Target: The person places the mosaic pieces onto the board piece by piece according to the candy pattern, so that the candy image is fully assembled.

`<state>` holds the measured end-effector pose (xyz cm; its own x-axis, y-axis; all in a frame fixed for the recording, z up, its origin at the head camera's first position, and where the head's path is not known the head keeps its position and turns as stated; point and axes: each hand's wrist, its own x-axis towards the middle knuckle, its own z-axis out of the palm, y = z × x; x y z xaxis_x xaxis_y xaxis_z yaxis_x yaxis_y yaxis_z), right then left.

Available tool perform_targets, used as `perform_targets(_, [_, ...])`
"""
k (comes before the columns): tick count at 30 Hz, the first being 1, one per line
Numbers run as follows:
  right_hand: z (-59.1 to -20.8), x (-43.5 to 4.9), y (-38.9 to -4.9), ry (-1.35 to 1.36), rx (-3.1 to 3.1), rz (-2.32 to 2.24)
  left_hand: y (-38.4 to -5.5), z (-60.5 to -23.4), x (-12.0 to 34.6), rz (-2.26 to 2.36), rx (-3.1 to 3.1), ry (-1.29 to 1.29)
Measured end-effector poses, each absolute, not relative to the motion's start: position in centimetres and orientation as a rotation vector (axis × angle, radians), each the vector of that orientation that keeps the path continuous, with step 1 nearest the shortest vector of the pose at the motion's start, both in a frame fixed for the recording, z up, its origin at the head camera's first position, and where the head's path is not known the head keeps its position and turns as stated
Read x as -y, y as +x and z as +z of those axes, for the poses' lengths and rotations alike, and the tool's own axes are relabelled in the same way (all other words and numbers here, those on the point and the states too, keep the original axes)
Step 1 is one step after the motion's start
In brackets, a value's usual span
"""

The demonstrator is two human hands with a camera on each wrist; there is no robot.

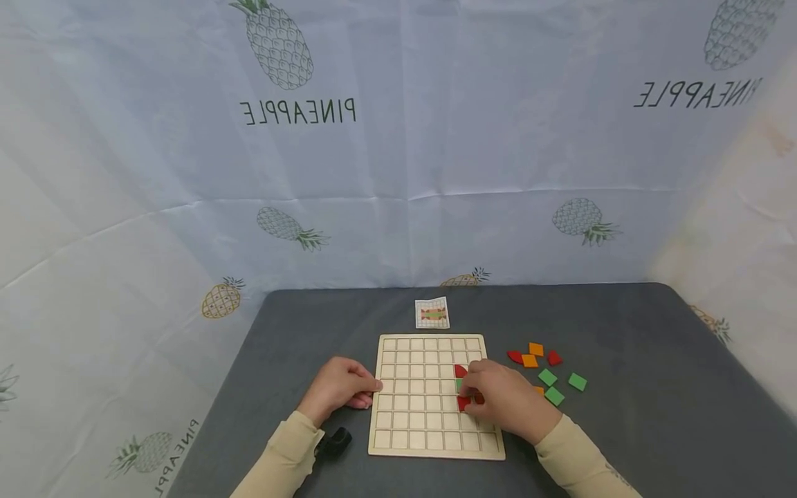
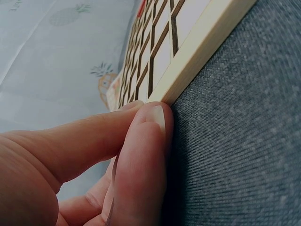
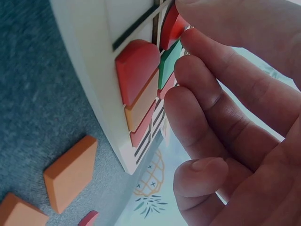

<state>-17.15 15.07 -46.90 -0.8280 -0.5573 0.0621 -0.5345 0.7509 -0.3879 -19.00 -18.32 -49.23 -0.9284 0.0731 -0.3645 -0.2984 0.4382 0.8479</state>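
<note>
A light wooden grid board [image 1: 416,402] lies on the dark cloth-covered table. My left hand [image 1: 339,389] pinches its left edge between thumb and finger; the left wrist view shows the fingertips [image 2: 157,117] against the rim. Over the board's right side, my right hand [image 1: 507,400] pinches a red round-edged tile [image 3: 173,27] that sits in a cell. Beside that tile are a green square tile [image 3: 169,63] and another red tile [image 3: 137,68], followed by an orange tile [image 3: 142,101]. A red tile [image 1: 460,371] lies farther up the same column. My right hand hides part of the board.
Loose green tiles [image 1: 554,395], orange tiles [image 1: 536,349] and red tiles [image 1: 555,357] are scattered right of the board. A small pattern card [image 1: 432,313] lies behind it. A black object [image 1: 333,443] is near my left wrist. A pineapple-print curtain [image 1: 411,152] hangs at the back.
</note>
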Motion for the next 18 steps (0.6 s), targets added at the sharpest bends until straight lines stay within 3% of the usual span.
perform_targets(18, [-47.21, -14.98, -17.24, -0.888, -2.922, -0.591, -18.86, -49.18, 18.31, 1.484, -2.348, -0.192])
